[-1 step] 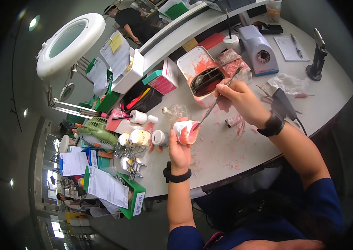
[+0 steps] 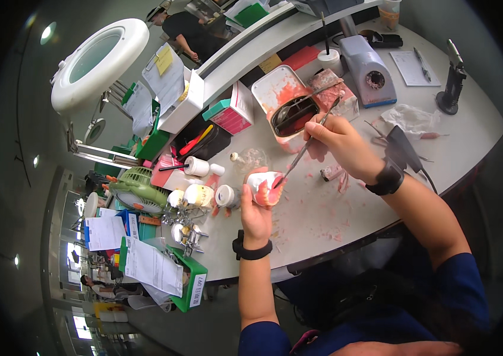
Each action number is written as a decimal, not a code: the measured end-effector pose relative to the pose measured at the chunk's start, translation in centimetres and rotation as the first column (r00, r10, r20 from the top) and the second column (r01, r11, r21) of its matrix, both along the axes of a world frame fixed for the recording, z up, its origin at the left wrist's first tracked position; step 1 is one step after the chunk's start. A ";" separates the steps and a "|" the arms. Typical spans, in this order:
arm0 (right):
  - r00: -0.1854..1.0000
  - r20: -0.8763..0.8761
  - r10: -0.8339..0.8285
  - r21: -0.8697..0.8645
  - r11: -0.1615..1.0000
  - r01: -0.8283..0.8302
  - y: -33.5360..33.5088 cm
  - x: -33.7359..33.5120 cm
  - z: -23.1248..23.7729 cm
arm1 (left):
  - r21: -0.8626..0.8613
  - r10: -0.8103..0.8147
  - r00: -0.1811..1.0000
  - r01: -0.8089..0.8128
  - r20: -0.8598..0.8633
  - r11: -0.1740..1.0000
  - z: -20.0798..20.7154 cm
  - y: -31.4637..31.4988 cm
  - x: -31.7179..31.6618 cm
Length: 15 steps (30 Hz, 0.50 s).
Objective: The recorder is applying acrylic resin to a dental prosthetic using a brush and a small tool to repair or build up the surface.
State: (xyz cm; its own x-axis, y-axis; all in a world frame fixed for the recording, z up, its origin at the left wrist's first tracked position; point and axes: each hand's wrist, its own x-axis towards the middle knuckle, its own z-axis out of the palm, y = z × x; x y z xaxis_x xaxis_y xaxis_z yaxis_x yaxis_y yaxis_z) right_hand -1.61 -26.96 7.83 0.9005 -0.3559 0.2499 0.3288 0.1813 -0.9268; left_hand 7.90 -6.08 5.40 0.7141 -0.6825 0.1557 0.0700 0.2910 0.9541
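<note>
Over the white table, my left hand (image 2: 256,221) is closed around a dental model (image 2: 265,188) with pink wax gums and a row of teeth. My right hand (image 2: 337,141) pinches a slim metal wax carver (image 2: 302,152), slanting down to the left. Its tip touches the pink wax on the model's right side. Beyond my right hand stands an open tin (image 2: 283,89) smeared with pink wax, a dark pool inside. A pink wax stick (image 2: 332,172) and pink shavings (image 2: 329,230) lie below that hand. A small white jar (image 2: 226,196) stands left of the model.
Metal articulators (image 2: 189,236) with casts, a green fan (image 2: 138,190) and a green tray (image 2: 189,279) of papers crowd the left. A magnifier lamp (image 2: 102,62) hangs at upper left. Right of the tin are a grey-blue machine (image 2: 369,71), a black handpiece (image 2: 404,148) with cable, and a torch (image 2: 452,83).
My right hand and the carver have shifted very slightly to the left; the tip stays on the wax. My left hand holds the model in the same place.
</note>
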 end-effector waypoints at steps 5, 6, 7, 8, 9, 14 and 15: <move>0.999 -0.012 0.032 -0.050 0.998 -0.032 0.7 0.2 0.1 | 0.033 -0.039 0.999 0.039 0.023 0.999 0.3 -0.4 -0.5; 1.000 0.002 0.010 -0.066 0.998 -0.010 0.8 0.3 0.1 | 0.063 -0.050 0.998 0.049 0.030 0.997 0.3 -0.4 -0.5; 1.000 0.017 -0.010 -0.082 0.997 0.012 0.9 0.3 0.1 | 0.064 -0.052 0.998 0.050 0.029 0.997 0.3 -0.4 -0.5; 1.000 0.017 -0.012 -0.080 0.997 0.013 0.9 0.2 0.2 | 0.073 -0.055 0.998 0.052 0.035 0.996 0.3 -0.4 -0.5; 1.000 0.017 -0.022 -0.119 0.993 0.024 1.0 0.0 0.5 | 0.082 -0.057 0.997 0.054 0.042 0.995 0.3 -0.5 -0.6; 0.995 0.006 -0.099 -0.246 0.964 0.098 1.5 -0.6 1.1 | 0.111 -0.048 0.998 0.044 0.032 0.993 0.0 -0.3 -0.4; 0.993 0.040 -0.113 -0.297 0.947 0.120 1.6 -0.7 1.2 | 0.119 -0.033 0.999 0.030 0.022 0.993 0.0 -0.3 -0.4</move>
State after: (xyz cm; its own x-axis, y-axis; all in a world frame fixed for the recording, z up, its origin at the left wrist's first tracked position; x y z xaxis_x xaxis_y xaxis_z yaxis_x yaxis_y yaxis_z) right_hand -2.35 -25.34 9.03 0.8503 -0.3639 0.3803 0.3525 -0.1429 -0.9248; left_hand 7.51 -6.40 5.39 0.6892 -0.7190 0.0897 0.0538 0.1742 0.9832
